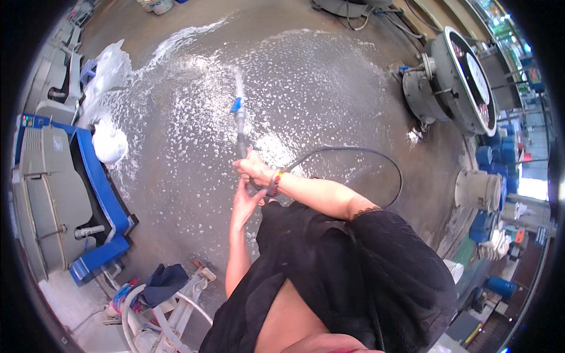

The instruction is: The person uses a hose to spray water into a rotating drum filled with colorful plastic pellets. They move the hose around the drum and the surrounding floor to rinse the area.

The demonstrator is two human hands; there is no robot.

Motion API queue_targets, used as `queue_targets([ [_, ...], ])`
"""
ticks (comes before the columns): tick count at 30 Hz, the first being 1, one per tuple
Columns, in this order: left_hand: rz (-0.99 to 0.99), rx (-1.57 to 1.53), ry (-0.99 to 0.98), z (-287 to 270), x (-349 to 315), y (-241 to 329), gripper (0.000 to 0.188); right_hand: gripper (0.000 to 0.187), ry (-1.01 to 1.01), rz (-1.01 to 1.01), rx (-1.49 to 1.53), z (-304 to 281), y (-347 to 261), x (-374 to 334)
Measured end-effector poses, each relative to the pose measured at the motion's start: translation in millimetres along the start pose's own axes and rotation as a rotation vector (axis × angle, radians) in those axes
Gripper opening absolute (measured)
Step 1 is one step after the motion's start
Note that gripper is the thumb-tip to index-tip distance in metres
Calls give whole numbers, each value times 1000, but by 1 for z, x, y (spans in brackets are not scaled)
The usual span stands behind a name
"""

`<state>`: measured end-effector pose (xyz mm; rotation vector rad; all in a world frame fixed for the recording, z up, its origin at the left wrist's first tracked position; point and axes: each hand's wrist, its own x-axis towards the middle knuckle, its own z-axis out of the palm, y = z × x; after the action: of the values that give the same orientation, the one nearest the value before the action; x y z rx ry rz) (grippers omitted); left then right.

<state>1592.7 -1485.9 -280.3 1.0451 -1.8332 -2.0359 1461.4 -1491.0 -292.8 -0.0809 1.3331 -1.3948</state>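
My right hand (256, 167), with a red and yellow bracelet at the wrist, is closed round a grey hose (241, 137) in front of my body. Just below it, my left hand (243, 199) closes on the same hose, partly hidden by the right wrist. A valve with a blue handle (236, 105) sits near the hose's far end. White water (238, 79) sprays out of it, away from me. Foam spots the wet grey floor (318, 106) ahead. Behind my hands the hose loops out to the right.
A blue and grey machine (100, 188) stands on the left, with white foam heaps (110, 141) beside it. On the right is a large round metal drum (450, 82). Lower left, dark cloth (165, 283) lies over a pale frame. Blue barrels (500, 154) line the far right.
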Motion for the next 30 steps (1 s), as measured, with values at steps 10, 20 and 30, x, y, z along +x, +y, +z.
queue_targets([
  [10, -22, 206, -22, 221, 52, -17, 70, 30, 43, -24, 99, -229, -22, -41],
  [20, -241, 199, -379, 351, 149, 45, 55, 30, 589, -158, 89, -575, -59, -210],
  [30, -113, 297, -511, 523, 232, 131, 38, 38, 1673, 551, 615, -599, 400, -554],
])
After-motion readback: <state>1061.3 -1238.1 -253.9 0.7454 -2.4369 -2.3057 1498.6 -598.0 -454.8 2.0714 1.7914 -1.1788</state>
